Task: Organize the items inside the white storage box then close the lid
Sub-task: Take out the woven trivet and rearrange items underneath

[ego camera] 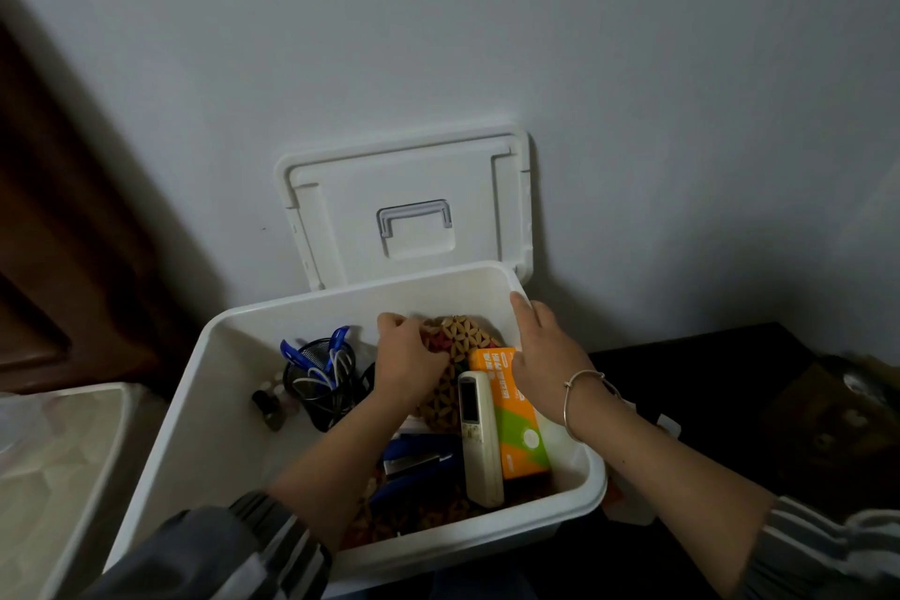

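In the head view we are in the sorting step. The white plastic storage box (195,404) stands open, and its white lid with the grey handle (414,190) leans on the wall behind the far edge.

Our left hand (409,356) curls its fingers over the left rim of the round woven beaded mat (462,336) near the far wall. Our right hand (545,346) reaches to the far right corner with fingers straight and close together; we cannot tell whether they touch the mat.

Next, we judge, the mat must be laid flat or stood along a wall without toppling the black mesh pen cup (316,365) just left of it.

The orange and green carton (521,414) and the white remote control (479,434) crowd the right wall, and the blue stapler (419,458) lies toward the near edge. Bare floor shows along the left wall and into the near left corner, so that is where we have room.
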A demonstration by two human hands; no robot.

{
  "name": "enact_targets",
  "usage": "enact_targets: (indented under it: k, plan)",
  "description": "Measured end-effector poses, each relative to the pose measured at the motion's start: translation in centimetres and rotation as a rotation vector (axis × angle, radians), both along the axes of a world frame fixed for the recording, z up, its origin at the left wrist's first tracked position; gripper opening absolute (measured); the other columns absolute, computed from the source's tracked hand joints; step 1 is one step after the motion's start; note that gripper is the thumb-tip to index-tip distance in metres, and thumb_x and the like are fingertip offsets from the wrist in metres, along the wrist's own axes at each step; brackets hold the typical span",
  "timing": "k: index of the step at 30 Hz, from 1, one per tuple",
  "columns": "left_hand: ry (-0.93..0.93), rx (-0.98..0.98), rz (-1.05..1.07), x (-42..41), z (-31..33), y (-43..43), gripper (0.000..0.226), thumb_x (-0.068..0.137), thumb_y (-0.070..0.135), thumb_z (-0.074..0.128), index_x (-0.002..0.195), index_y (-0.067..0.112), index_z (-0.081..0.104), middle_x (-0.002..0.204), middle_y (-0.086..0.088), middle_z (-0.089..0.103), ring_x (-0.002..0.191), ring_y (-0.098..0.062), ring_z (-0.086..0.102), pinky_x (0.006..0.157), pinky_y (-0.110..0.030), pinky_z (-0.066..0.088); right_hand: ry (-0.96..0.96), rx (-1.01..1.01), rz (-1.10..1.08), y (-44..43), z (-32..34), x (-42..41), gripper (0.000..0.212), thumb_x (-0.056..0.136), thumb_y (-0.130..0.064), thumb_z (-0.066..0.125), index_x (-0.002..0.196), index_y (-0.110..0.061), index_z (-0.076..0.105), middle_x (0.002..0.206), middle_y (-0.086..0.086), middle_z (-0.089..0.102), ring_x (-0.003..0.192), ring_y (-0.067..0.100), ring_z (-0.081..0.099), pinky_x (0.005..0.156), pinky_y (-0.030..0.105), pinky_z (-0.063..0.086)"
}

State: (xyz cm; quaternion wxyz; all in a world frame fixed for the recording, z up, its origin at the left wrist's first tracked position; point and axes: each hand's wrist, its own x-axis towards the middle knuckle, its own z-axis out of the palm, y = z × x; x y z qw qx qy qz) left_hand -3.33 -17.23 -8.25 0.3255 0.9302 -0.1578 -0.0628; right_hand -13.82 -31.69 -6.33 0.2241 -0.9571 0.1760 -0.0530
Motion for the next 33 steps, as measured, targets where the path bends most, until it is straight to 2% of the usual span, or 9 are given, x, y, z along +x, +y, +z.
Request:
enact_targets:
  k: [3,5,9,12,18,22,25,28,33]
  plan:
    - [-0.023,-0.078,0.012,0.2,0.6,0.3,0.029,0.079,0.009,0.070,0.100,0.015,0.050,0.111,-0.001,0.037,0.087,-0.009,0.045,0.068,-0.010,0.039,-0.005,0.008,0.002,0.0,0.1,-0.1,0.069,0.092,-0.010,0.044,0.149,-0.021,0.007,0.146,0.005,0.023,0.089,0.020,0.054,0.075,0.033,0.052]
    - [0.050,-0.147,0.021,0.3,0.9,0.4,0.038,0.080,0.008,0.070,0.107,0.016,0.043,0.108,-0.003,0.047,0.093,-0.015,0.053,0.064,-0.014,0.042,-0.004,0.010,-0.002,0.0,0.1,0.0,0.069,0.092,-0.010,0.044,0.149,-0.021,0.007,0.146,0.005,0.023,0.090,0.021,0.054,0.075,0.034,0.052]
    - [0.326,-0.259,0.014,0.2,1.4,0.5,0.069,0.083,0.015,0.072,0.138,0.014,0.030,0.116,-0.010,0.056,0.106,-0.024,0.057,0.084,-0.032,0.050,-0.008,0.011,-0.008,0.1,0.2,0.0,0.070,0.092,-0.009,0.044,0.149,-0.022,0.007,0.145,0.004,0.024,0.086,0.018,0.053,0.071,0.030,0.051]
    - [0.405,-0.154,-0.077,-0.2,1.2,0.3,0.043,0.082,0.017,0.071,0.122,0.011,0.055,0.118,-0.009,0.060,0.105,-0.024,0.057,0.093,-0.038,0.049,-0.004,0.020,-0.009,0.1,0.3,0.0,0.070,0.091,-0.009,0.044,0.149,-0.022,0.007,0.145,0.004,0.024,0.087,0.018,0.053,0.072,0.032,0.052]
    - [0.209,0.010,-0.243,-0.8,1.8,0.1,0.030,0.087,0.018,0.065,0.115,0.010,0.059,0.114,-0.008,0.061,0.109,-0.024,0.055,0.095,-0.036,0.045,-0.022,0.039,-0.008,0.1,0.4,-0.1,0.068,0.091,-0.007,0.043,0.149,-0.022,0.010,0.143,0.004,0.027,0.084,0.017,0.053,0.070,0.031,0.052]
    - [0.062,-0.067,-0.289,-0.9,3.2,1.8,0.028,0.090,0.018,0.062,0.118,0.016,0.057,0.113,-0.001,0.061,0.104,-0.017,0.056,0.090,-0.030,0.046,-0.027,0.061,-0.003,0.1,0.6,-0.2,0.065,0.092,-0.007,0.040,0.149,-0.023,0.011,0.145,0.003,0.027,0.084,0.018,0.055,0.069,0.031,0.051]
    - [-0.029,-0.198,-0.221,-0.1,5.4,4.9,0.023,0.090,0.022,0.061,0.111,0.029,0.056,0.100,0.015,0.060,0.091,-0.004,0.057,0.073,-0.019,0.047,-0.016,0.073,-0.002,0.0,0.7,-0.1,0.064,0.093,-0.009,0.040,0.149,-0.022,0.012,0.149,0.004,0.024,0.095,0.022,0.056,0.078,0.035,0.051]
    - [0.015,-0.448,-0.012,0.6,7.3,9.6,0.017,0.088,0.025,0.066,0.098,0.038,0.061,0.093,0.012,0.067,0.086,-0.003,0.064,0.066,-0.020,0.050,-0.003,0.068,0.020,-0.2,0.7,-0.2,0.064,0.094,-0.010,0.042,0.150,-0.018,0.011,0.151,0.006,0.022,0.110,0.027,0.052,0.090,0.035,0.047]
    - [0.609,-1.222,0.283,0.5,7.9,16.6,0.021,0.095,0.019,0.052,0.111,0.011,0.064,0.102,-0.010,0.074,0.086,-0.020,0.073,0.060,-0.031,0.059,-0.029,0.044,0.041,-0.2,0.6,-0.4,0.065,0.092,-0.010,0.048,0.149,-0.013,0.016,0.149,0.011,0.027,0.124,0.029,0.044,0.098,0.033,0.040]
